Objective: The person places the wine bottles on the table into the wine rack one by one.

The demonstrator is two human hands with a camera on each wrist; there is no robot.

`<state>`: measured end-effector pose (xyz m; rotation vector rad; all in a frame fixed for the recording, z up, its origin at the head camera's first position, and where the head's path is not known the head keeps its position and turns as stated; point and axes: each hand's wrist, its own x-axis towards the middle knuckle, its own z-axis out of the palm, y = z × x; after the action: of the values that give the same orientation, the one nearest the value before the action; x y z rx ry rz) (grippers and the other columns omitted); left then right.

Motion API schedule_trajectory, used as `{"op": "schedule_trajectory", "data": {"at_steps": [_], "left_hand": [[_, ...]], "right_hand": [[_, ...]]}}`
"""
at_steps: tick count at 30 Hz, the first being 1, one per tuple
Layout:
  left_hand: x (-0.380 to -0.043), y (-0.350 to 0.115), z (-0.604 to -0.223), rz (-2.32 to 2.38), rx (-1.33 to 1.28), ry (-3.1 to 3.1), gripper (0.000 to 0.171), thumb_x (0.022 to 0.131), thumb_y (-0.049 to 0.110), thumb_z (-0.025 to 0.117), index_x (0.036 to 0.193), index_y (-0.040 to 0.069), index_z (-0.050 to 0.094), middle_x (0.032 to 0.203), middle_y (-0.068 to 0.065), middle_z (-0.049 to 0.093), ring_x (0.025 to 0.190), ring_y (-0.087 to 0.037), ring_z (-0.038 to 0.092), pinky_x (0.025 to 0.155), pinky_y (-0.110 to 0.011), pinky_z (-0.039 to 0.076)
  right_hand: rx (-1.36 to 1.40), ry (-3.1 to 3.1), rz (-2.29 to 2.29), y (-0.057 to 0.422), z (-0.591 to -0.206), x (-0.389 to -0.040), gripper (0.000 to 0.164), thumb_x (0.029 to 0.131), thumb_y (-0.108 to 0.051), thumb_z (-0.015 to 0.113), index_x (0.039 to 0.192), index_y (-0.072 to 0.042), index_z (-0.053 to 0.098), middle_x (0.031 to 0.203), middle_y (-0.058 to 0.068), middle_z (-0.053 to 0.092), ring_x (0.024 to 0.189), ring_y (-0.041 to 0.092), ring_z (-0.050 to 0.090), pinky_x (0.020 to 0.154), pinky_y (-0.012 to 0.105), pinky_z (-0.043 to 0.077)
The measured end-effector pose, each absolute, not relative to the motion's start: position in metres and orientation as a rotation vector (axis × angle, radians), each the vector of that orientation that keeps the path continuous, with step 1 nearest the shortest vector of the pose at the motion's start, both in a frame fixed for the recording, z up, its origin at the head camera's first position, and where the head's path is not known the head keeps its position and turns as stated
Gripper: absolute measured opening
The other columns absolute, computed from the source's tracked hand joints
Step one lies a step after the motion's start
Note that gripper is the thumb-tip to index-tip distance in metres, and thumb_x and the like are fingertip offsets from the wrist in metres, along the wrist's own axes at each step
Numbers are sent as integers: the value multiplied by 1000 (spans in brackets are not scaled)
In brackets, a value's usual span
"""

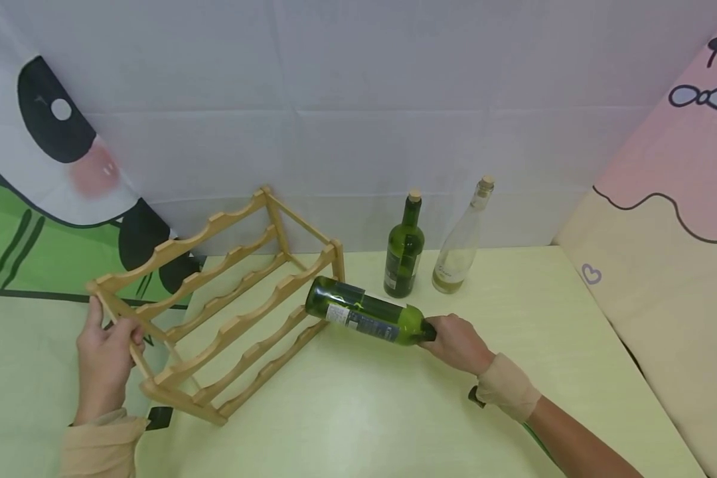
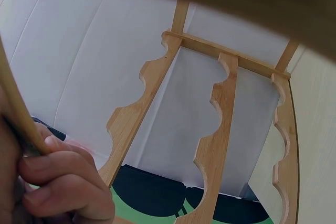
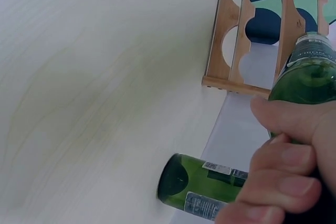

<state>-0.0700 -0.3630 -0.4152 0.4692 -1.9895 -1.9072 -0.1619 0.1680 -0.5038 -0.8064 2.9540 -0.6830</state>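
Note:
A wooden wine rack [image 1: 239, 328] with scalloped rails stands at an angle on the left of the table. My left hand [image 1: 109, 358] grips its near left end; in the left wrist view the curled fingers [image 2: 68, 187] wrap a wooden bar. With my right hand [image 1: 459, 344] I hold a green wine bottle [image 1: 367, 312] by the neck, lying nearly level. The bottle's base is at the rack's right side, by the upper rail; whether it touches the wood I cannot tell. The right wrist view shows the thumb and curled fingers around this bottle [image 3: 307, 80].
Behind the held bottle, a corked green bottle [image 1: 403, 249] stands upright beside a corked clear bottle [image 1: 457, 249]. The pale table [image 1: 358, 418] ends at a grey cloth backdrop [image 1: 382, 99]. Printed cloths hang left and right [image 1: 657, 279].

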Motion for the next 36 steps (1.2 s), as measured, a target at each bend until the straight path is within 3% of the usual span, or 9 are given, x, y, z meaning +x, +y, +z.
{"op": "schedule_trajectory", "data": {"at_steps": [30,36], "left_hand": [[-70,-364,-418,-1925,471,-1963,77,100,4,46,159,33,6,59,0,52,46,-5,46,41,-20,37],[-71,-364,-418,-1909,465,-1972,77,101,5,45,159,33,5,59,0,52,44,-6,45,40,-21,36]], "right_hand": [[-675,2775,-880,145,-496,-161,22,84,-32,77,77,-16,62,63,-8,51,54,6,42,51,21,35],[-679,2659,-969,140,-494,-159,28,85,-34,76,72,-16,60,59,-10,45,51,5,38,48,20,31]]}}
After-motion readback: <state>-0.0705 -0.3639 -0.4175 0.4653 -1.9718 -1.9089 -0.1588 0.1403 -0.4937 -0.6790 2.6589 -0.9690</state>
